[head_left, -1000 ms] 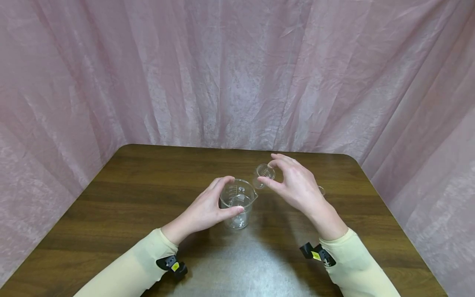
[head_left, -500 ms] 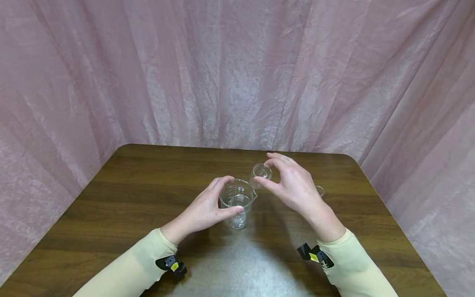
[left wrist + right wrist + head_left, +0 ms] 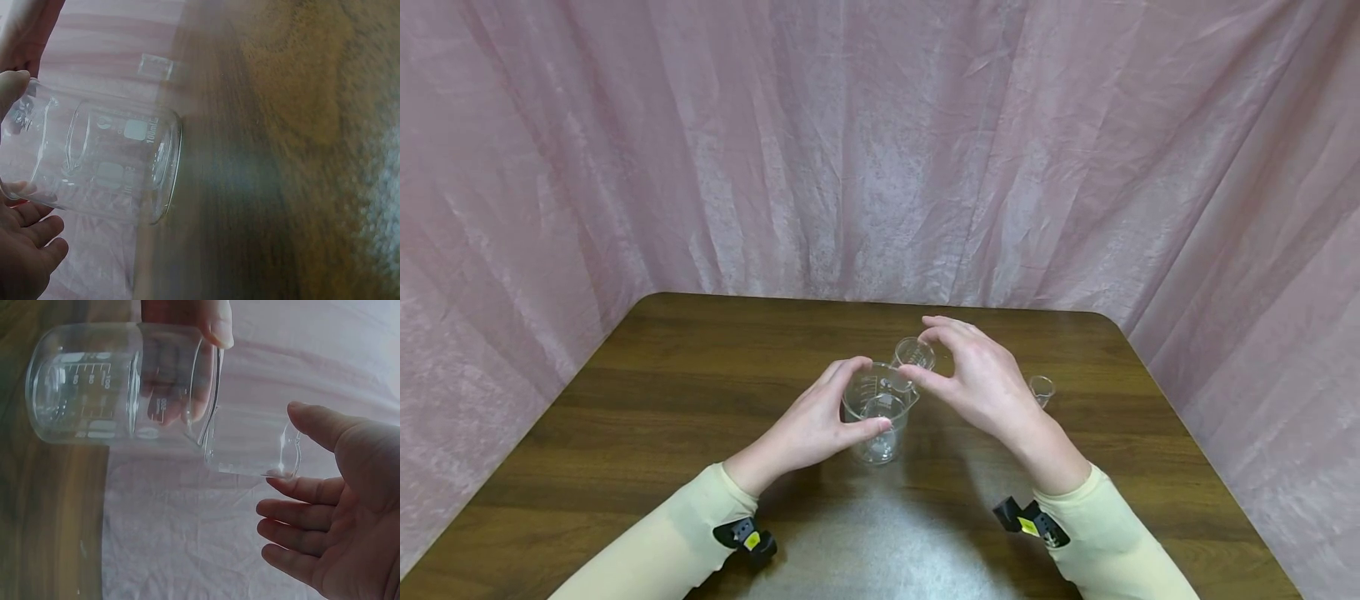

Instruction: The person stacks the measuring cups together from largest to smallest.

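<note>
A large clear glass beaker [image 3: 859,398] stands upright on the table, with a smaller beaker [image 3: 886,408] nested inside it. My left hand [image 3: 822,418] holds the large one near its rim, thumb on the near side and fingers on the far side. Between thumb and index finger, my right hand [image 3: 981,382] pinches a still smaller glass beaker [image 3: 250,444] by its rim. That beaker's base is raised beside the large beaker's spout, overlapping its rim in the head view. In the right wrist view, the other right fingers [image 3: 294,537] are held away from the glass.
Another small glass beaker [image 3: 1042,388] stands on the brown wooden table [image 3: 715,358] to the right, partly hidden behind my right wrist. Pink curtains [image 3: 880,167] hang behind the table and on both sides. A wrist camera [image 3: 1030,523] sits on each sleeve.
My right hand has moved left with the small beaker, bringing it up to the large beaker's rim. More of the beaker at the right shows now. My left hand has stayed in place.
</note>
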Tool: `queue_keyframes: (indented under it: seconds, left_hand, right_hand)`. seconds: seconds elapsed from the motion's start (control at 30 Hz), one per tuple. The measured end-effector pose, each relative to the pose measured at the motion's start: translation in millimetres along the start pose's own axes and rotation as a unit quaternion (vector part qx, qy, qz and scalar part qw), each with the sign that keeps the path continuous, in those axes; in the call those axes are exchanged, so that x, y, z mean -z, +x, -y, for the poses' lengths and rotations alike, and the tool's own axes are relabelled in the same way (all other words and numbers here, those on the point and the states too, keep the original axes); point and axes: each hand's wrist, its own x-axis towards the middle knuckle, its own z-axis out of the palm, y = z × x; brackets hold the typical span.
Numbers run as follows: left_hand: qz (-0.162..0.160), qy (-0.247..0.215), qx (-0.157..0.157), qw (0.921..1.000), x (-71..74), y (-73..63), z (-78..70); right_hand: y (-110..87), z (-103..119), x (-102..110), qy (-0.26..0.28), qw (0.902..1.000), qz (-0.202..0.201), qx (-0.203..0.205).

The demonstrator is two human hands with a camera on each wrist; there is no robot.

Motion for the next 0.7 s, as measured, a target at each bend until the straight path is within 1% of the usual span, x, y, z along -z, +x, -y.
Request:
queue_keyframes:
  seconds: [0.27, 0.7]
  left_hand:
    - [0.003, -0.003, 0.003, 1.0000, -0.2, -0.8, -0.7]
    - [0.002, -0.001, 0.004, 1.0000, 0.4, -0.8, -0.9]
  right_hand:
    - [0.9, 5, -6, 0.006, 0.9999, 0.005, 0.010]
    - [-0.5, 8, -15, 0.001, 0.9988, 0.049, 0.006]
